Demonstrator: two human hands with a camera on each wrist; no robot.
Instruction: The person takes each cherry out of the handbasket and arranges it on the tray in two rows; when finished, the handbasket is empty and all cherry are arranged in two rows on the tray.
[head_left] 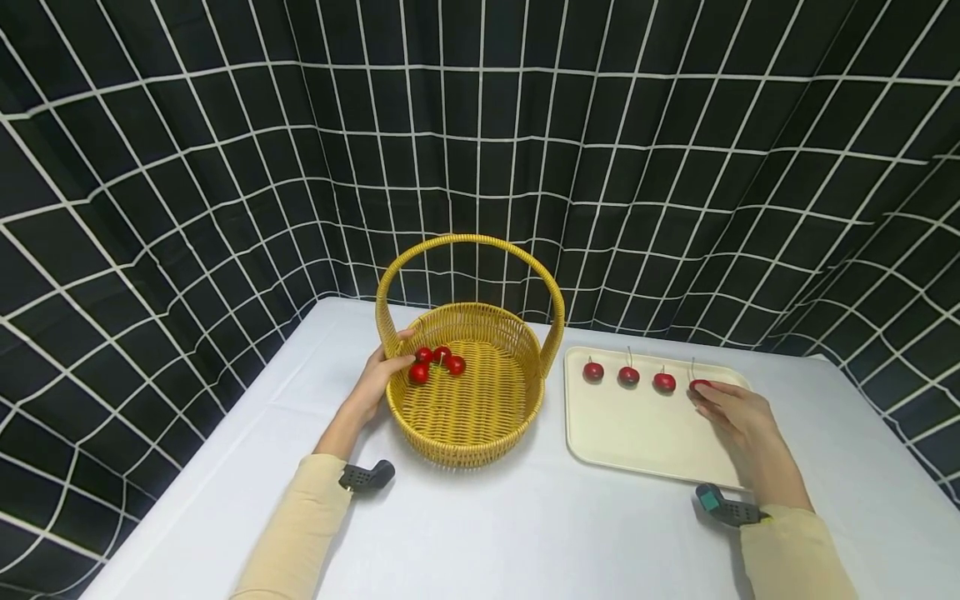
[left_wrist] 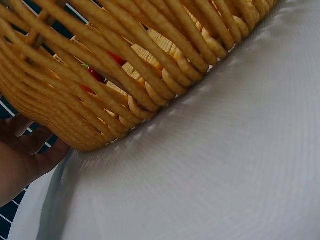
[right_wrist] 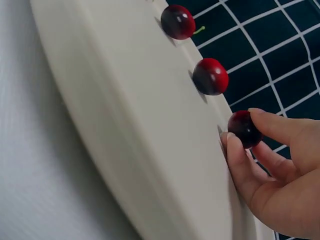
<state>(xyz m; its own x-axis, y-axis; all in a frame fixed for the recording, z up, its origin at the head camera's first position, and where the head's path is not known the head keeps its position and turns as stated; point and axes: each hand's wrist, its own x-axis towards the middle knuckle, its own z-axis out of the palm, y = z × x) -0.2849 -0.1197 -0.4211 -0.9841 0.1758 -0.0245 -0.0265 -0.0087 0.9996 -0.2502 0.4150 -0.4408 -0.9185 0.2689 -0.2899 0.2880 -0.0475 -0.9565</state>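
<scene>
Beyond the left hand (head_left: 373,379) and the right hand (head_left: 738,410) hangs a black curtain (head_left: 480,150) crossed by white lines, and beneath them spreads a white tablecloth (head_left: 480,533). Just right of the left hand stands a yellow wicker basket (head_left: 465,454) with a tall arched handle; that hand grips the rim beside it, at the handle's foot. Under the right hand and stretching leftward lies a cream tray (head_left: 637,433). Between right thumb and fingers a dark red cherry (right_wrist: 244,129) is pinched near the tray's far edge. Left of it, three cherries (head_left: 628,377) sit in a row; by the left fingertips, four cherries (head_left: 455,365) cluster inside the basket
</scene>
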